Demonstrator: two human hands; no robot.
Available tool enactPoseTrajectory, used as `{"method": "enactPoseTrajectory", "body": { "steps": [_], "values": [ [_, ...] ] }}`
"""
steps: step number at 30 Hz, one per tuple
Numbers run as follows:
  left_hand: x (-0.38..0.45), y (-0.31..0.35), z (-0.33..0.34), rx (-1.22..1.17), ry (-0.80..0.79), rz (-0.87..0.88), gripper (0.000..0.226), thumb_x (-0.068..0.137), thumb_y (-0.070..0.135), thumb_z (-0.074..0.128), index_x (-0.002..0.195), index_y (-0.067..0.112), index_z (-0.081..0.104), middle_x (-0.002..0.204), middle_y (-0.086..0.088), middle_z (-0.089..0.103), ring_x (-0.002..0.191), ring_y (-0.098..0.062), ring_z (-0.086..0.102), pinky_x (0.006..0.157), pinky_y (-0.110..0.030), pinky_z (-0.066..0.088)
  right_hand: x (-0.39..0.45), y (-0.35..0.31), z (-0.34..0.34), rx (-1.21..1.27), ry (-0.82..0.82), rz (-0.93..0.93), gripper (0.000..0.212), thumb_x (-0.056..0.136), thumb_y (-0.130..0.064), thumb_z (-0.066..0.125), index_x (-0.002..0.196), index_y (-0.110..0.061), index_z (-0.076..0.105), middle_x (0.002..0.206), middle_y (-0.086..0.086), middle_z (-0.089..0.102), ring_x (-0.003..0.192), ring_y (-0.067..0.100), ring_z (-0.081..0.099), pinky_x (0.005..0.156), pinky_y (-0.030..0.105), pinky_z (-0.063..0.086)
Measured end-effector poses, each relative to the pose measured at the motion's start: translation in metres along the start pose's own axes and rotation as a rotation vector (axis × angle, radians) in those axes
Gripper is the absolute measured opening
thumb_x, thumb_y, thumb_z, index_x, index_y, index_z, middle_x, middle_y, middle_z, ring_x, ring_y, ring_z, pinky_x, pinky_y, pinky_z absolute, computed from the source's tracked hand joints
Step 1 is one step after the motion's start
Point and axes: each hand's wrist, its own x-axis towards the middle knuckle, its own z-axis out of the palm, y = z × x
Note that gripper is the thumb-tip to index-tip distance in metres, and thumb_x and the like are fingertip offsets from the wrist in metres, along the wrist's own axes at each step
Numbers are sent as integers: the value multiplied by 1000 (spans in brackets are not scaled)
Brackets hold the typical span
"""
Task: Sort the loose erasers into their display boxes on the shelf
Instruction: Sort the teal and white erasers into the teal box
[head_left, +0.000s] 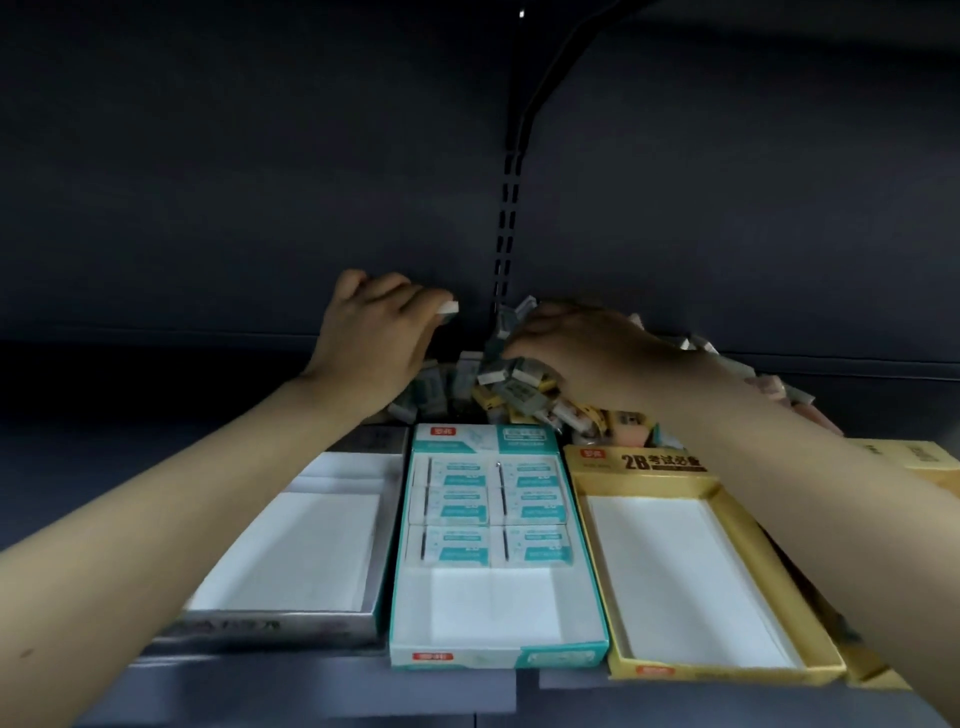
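Note:
A heap of loose erasers in grey, yellow and pink wrappers lies at the back of the shelf. My left hand is raised above the heap's left end and pinches a white eraser at its fingertips. My right hand lies on top of the heap with its fingers curled into the erasers. In front stand three display boxes: a grey one holding nothing, a teal one with several teal-wrapped erasers in its rear part, and a yellow one holding nothing.
The dark back wall of the shelf has a slotted upright right behind the heap. Another yellow box shows at the far right edge. The shelf's front lip runs below the boxes.

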Motion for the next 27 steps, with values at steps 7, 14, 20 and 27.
{"method": "enactPoseTrajectory", "body": {
  "steps": [7, 14, 20, 27],
  "values": [
    [-26, -6, -11, -41, -19, -53, 29, 88, 20, 45, 100, 8, 68, 85, -6, 72, 78, -26, 65, 73, -36, 28, 6, -2, 10, -111, -3, -41, 54, 86, -16, 58, 136, -32, 45, 138, -9, 48, 131, 16, 34, 106, 36, 26],
    [-32, 21, -33, -332, -141, -228, 18, 85, 20, 47, 91, 7, 59, 79, -8, 66, 68, -30, 60, 67, -31, 37, -11, -6, 16, 156, 282, 42, 41, 85, -15, 65, 126, -21, 60, 127, 3, 56, 121, 27, 44, 95, 43, 41],
    [-27, 49, -54, -760, -86, -663, 27, 85, 13, 60, 105, 28, 49, 82, 14, 56, 70, -8, 59, 66, -21, 47, -45, -33, 6, 745, 411, 232, 30, 87, -29, 63, 117, -31, 60, 86, -17, 58, 78, -2, 56, 71, 18, 43],
    [-34, 65, -71, -1171, -179, -934, 22, 88, 10, 60, 86, 32, 62, 85, 2, 69, 74, -6, 67, 75, -21, 54, -67, -46, 12, 1176, 353, 262, 20, 87, -13, 60, 84, -30, 51, 96, 25, 58, 87, 38, 56, 84, 53, 47]
  ]
}}
